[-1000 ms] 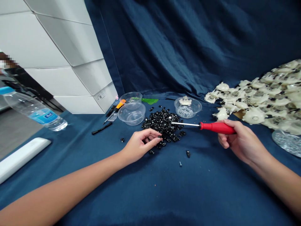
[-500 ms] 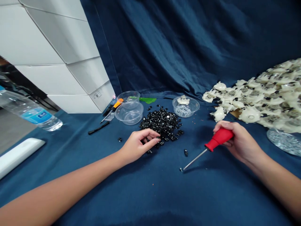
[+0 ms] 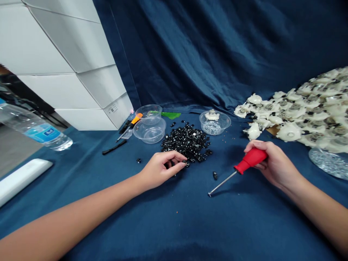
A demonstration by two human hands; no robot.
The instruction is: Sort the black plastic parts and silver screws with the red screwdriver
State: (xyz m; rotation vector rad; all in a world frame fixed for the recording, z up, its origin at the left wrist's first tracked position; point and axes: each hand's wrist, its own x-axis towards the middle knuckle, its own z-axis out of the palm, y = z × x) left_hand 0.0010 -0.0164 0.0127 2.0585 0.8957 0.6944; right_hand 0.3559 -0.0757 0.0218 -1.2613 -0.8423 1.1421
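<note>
My right hand [image 3: 272, 159] is wrapped round the red handle of a screwdriver [image 3: 250, 159]. Its shaft slants down to the left, and the tip meets a small screw [image 3: 209, 194] close to the blue cloth. My left hand [image 3: 163, 166] pinches a small black plastic part [image 3: 186, 162] between thumb and fingertips, at the near edge of a heap of black parts [image 3: 185, 139]. One more black part [image 3: 215, 175] lies apart on the cloth, between the heap and the screwdriver shaft.
Behind the heap stands a clear tub [image 3: 214, 125] with screws and a cream part. Other clear tubs [image 3: 149, 132] are left of it. Cream plastic housings [image 3: 296, 112] pile up at right, beside a tub of screws [image 3: 326, 163]. White boxes [image 3: 76, 94] and a water bottle [image 3: 43, 132] stand left.
The screwdriver has shifted slightly left, and its tip now meets the screw. My left fingertips have moved slightly right, and a black part now shows between them.
</note>
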